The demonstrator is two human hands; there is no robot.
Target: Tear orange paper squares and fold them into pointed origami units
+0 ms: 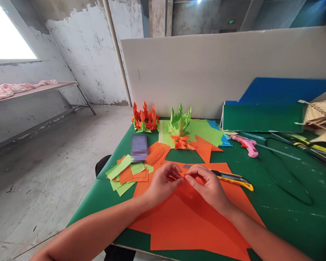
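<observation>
The left hand (164,180) and right hand (207,184) nearly meet, fingers curled, thumbs and fingertips drawn close; whether they grip anything cannot be determined. Flat orange paper sheets (184,226) lie below them on the green-surfaced table (285,228). A yellow-and-black utility knife (233,177) lies beside the right hand.

Room: I read a craft workspace in a rough, unfinished-looking interior.
Shell: patchily white-painted wall (84,47), bare grey concrete floor (57,152).
Worktop: green-covered table (285,232) where I see flat orange paper sheets (192,228), a pink plastic glue gun (251,148).
</observation>
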